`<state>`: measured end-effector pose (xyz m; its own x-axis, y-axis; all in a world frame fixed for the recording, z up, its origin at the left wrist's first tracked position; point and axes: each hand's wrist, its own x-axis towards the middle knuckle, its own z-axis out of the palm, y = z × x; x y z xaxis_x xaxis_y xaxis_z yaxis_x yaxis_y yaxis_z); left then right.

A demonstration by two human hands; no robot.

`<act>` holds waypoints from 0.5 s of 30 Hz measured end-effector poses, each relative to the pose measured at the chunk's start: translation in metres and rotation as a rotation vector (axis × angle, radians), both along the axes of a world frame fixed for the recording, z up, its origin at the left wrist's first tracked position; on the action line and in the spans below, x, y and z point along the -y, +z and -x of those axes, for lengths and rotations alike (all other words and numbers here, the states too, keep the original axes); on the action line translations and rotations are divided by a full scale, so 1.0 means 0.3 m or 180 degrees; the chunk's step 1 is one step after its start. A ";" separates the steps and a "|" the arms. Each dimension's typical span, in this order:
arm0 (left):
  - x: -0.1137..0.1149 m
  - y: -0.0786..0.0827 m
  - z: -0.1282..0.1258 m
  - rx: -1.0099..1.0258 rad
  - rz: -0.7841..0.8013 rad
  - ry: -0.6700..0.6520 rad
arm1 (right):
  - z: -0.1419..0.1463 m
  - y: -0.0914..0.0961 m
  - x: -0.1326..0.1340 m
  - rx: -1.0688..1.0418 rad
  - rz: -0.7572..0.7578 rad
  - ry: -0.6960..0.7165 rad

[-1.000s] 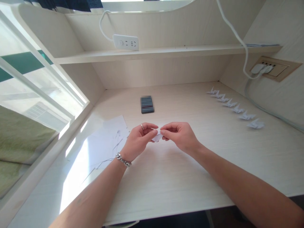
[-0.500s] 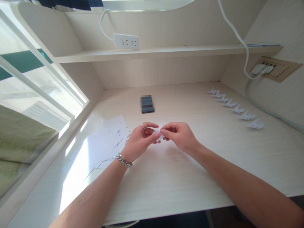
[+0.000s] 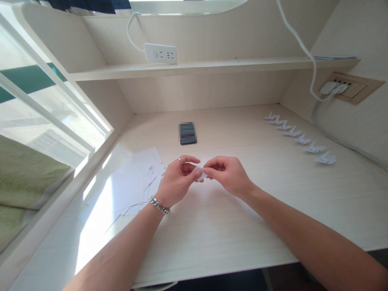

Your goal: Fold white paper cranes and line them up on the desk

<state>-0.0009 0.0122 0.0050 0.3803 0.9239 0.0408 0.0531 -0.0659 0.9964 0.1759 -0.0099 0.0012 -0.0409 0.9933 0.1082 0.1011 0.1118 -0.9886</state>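
A small folded piece of white paper (image 3: 200, 173) is held between both hands over the middle of the desk. My left hand (image 3: 178, 178), with a ring and a chain bracelet, pinches it between thumb and fingers from the left. From the right, my right hand (image 3: 228, 173) grips its edge with thumb and index finger. The fingers cover much of the paper, so its exact folds are hard to make out. A row of several white paper cranes (image 3: 314, 148) stands on the desk to the right.
Loose white paper sheets (image 3: 133, 178) lie left of my left hand, partly in sunlight. A dark phone-like object (image 3: 188, 133), blurred out, lies beyond my hands. A power strip (image 3: 160, 53) rests on the shelf (image 3: 212, 66). A white cable (image 3: 303, 44) hangs near the wall socket (image 3: 353, 87).
Both hands stay close together on the folded paper, with only slight finger movement. A little more of the paper shows between them now.
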 end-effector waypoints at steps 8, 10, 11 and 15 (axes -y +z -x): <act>0.021 -0.004 -0.002 -0.0715 -0.0485 -0.0033 | -0.005 -0.015 -0.007 0.0317 0.0022 0.0459; 0.024 -0.001 -0.005 -0.0875 -0.0542 -0.0046 | 0.000 -0.013 -0.002 0.0441 -0.0029 0.0388; 0.025 0.001 -0.006 -0.0946 -0.0572 -0.0048 | 0.002 -0.013 0.000 0.0469 -0.0040 0.0375; 0.030 0.006 -0.009 -0.1086 -0.0642 -0.0037 | 0.007 -0.017 0.003 0.0479 -0.0026 0.0454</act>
<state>0.0016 0.0034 0.0068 0.4138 0.9058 0.0905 0.3770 -0.2610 0.8887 0.1738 -0.0107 -0.0038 -0.1974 0.9754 0.0984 0.2300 0.1436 -0.9625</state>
